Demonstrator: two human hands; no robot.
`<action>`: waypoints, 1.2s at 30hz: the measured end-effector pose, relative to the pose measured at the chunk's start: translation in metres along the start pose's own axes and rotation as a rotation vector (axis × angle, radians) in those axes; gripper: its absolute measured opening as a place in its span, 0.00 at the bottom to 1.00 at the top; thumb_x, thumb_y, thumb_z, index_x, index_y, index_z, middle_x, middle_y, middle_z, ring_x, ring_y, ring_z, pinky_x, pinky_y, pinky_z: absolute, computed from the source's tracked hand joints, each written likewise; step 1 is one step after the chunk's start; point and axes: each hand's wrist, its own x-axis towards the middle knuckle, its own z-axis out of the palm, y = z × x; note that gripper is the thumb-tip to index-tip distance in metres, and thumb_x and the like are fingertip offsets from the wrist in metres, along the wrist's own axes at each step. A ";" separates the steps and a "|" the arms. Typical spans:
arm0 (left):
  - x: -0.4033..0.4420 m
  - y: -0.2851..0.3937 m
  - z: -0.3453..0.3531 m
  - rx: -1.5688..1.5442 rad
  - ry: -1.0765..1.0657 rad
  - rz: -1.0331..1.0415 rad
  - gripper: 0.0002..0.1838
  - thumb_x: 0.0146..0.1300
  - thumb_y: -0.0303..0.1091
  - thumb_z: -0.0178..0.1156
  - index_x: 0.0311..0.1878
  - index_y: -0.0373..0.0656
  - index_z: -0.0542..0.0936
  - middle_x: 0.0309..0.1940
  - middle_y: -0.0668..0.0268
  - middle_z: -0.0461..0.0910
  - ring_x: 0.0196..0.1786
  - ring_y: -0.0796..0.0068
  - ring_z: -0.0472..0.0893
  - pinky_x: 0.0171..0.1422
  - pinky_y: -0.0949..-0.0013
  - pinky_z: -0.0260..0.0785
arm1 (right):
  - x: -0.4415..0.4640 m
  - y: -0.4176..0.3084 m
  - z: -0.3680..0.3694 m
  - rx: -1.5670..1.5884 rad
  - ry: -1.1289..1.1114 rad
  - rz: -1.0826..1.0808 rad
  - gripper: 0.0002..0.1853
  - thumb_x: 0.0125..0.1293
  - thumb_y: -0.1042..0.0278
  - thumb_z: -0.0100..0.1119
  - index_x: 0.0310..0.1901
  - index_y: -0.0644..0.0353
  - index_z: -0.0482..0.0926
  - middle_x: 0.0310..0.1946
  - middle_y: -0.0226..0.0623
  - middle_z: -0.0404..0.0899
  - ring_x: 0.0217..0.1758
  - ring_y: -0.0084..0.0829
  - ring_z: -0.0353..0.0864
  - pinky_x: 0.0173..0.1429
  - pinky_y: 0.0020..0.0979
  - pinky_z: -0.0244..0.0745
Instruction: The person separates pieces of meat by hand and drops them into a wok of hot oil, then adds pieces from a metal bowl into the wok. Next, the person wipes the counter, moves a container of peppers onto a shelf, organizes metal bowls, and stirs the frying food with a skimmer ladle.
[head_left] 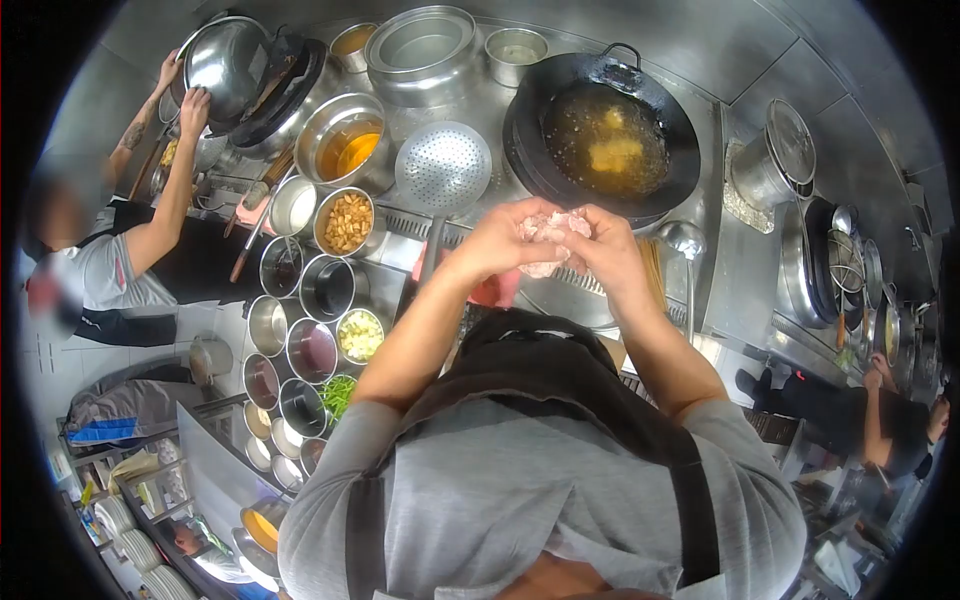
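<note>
Pale pink, raw-looking lump of meat [546,240] at centre, aloft between the person's two bare hands, on the near side of a large black round-bottomed wok [528,150]. Left hand [497,237] grasps its left side, fingers wrapped partly around; right hand [607,250] grasps the right side, fingertips pressing in. Both grips firm on the one lump; hands close together, just short of the wok's near rim in this view. Whether the fingers meet beneath: cannot tell.

Wok contents: bubbling yellow-brown oil [572,125], golden irregular pieces of food [615,153] toward the middle.

Left of wok: round perforated steel skimmer [443,165], lying face up, handle toward the person. Beyond it, a steel pot with orange liquid [357,153]. Nearer, a steel container of brown cubes [348,222]; further down that side, pale yellow-green chopped pieces [360,335] and bright green cut vegetable [338,395], each in round steel containers.

Right of right hand: tan bundle of thin strips [652,265], then a steel ladle [683,240].

Far left, a co-worker's hand [195,112] on a shiny steel bowl [225,70], held tilted.
</note>
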 end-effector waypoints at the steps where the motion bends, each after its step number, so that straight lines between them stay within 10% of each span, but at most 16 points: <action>1: 0.001 -0.005 0.000 0.000 0.001 0.001 0.21 0.48 0.25 0.67 0.49 0.37 0.77 0.40 0.67 0.80 0.41 0.82 0.78 0.47 0.75 0.71 | 0.001 0.001 -0.001 -0.001 -0.001 -0.001 0.09 0.56 0.69 0.67 0.32 0.63 0.78 0.18 0.27 0.75 0.17 0.16 0.68 0.21 0.22 0.61; 10: 0.012 -0.006 0.005 0.253 0.290 -0.090 0.08 0.47 0.26 0.67 0.32 0.38 0.80 0.22 0.70 0.80 0.26 0.83 0.76 0.31 0.75 0.69 | 0.007 0.008 -0.010 -0.463 0.000 -0.147 0.10 0.62 0.63 0.61 0.35 0.62 0.78 0.18 0.26 0.75 0.17 0.16 0.68 0.21 0.22 0.62; 17: 0.016 -0.027 -0.021 0.313 0.367 -0.084 0.06 0.49 0.24 0.65 0.32 0.37 0.80 0.24 0.66 0.81 0.26 0.81 0.78 0.32 0.75 0.70 | 0.002 0.005 -0.024 0.060 0.006 0.013 0.07 0.64 0.67 0.58 0.37 0.62 0.76 0.19 0.26 0.73 0.17 0.17 0.71 0.21 0.20 0.65; 28: 0.002 -0.023 -0.023 -0.611 0.290 -0.118 0.09 0.52 0.18 0.60 0.36 0.38 0.75 0.32 0.61 0.81 0.33 0.70 0.82 0.37 0.70 0.77 | 0.012 0.014 -0.023 0.548 0.312 0.025 0.18 0.70 0.52 0.50 0.40 0.63 0.74 0.31 0.37 0.79 0.24 0.26 0.78 0.25 0.25 0.75; 36: -0.012 -0.049 -0.026 -0.780 0.288 -0.106 0.10 0.52 0.18 0.59 0.38 0.38 0.75 0.32 0.58 0.80 0.35 0.65 0.83 0.38 0.66 0.78 | 0.002 0.016 -0.036 0.493 0.338 -0.031 0.07 0.65 0.66 0.60 0.35 0.58 0.73 0.22 0.29 0.74 0.18 0.19 0.69 0.21 0.20 0.63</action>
